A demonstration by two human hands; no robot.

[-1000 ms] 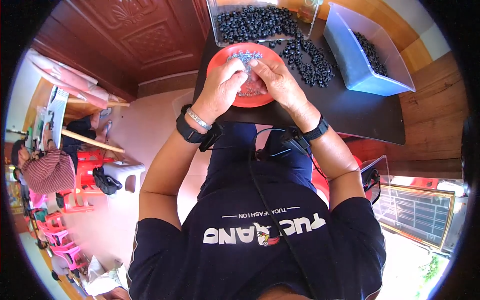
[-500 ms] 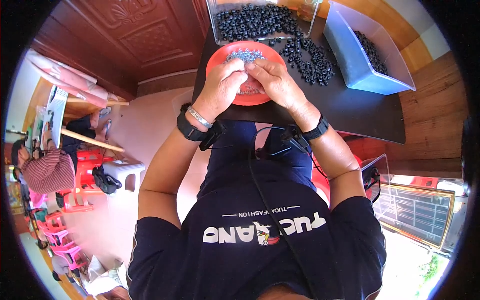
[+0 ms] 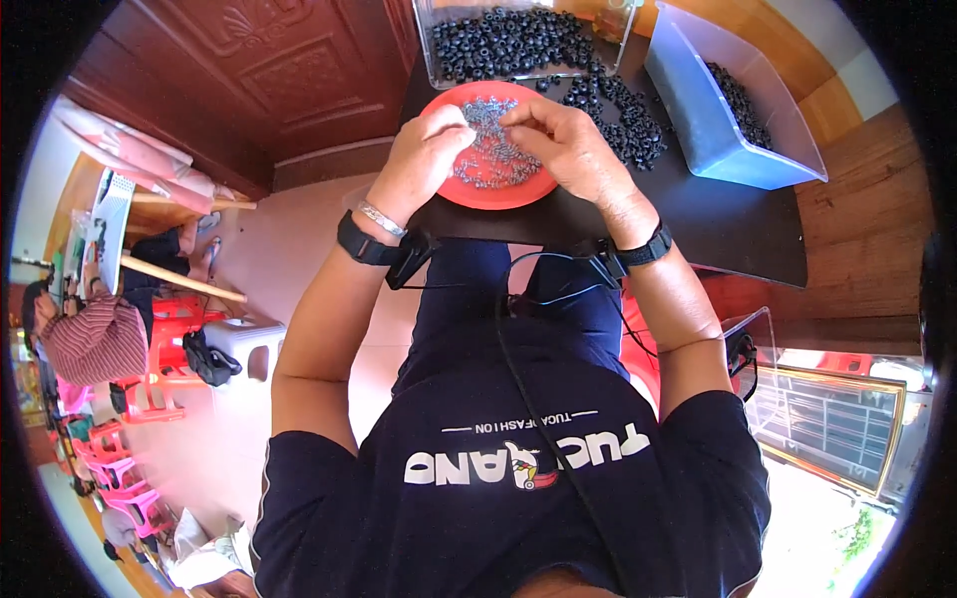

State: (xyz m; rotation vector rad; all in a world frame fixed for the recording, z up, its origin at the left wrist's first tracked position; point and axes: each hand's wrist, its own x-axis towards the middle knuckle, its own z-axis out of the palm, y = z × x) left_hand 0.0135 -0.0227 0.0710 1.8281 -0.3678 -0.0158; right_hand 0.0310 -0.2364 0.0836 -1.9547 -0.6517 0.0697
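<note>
A round red plate (image 3: 498, 202) lies near the front edge of the dark table, with many small silvery metal pieces (image 3: 488, 115) scattered in it. They are too small to name. Over the plate's left rim is my left hand (image 3: 424, 164), its fingers curled and pressed together; whatever they hold is hidden. My right hand (image 3: 573, 154) reaches over the right side, thumb and fingers bent toward each other above the pieces. I cannot make out what is between them. A gap separates the two hands.
Behind the plate stands a clear bin (image 3: 513, 45) of black ring-like parts, with a loose pile (image 3: 628, 130) beside it. A blue translucent bin (image 3: 733, 149) stands to the right. Cables hang near my wrists. Far left are a person (image 3: 100, 339) and several stools.
My hands were together over the middle of the plate. They have moved apart, left and right, baring the metal pieces between them.
</note>
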